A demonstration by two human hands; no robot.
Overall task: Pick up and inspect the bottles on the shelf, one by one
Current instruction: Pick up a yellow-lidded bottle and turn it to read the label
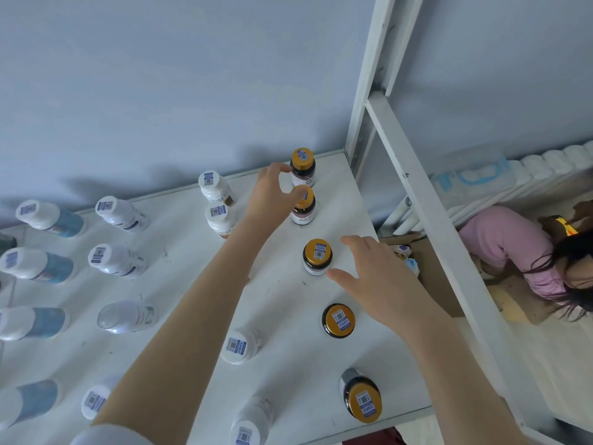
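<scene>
White shelf [353, 203], bottle [303, 205] beside left grip [269, 196]

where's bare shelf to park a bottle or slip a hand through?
Best gap: the lane between the white-capped bottle and the rear white pair, partly crossed by the left forearm. Second: front-centre shelf, between the front white bottle and the gold-capped bottle. Crowded: rear-right gold-capped bottles beside the left hand; teal bottles at far left.
</scene>
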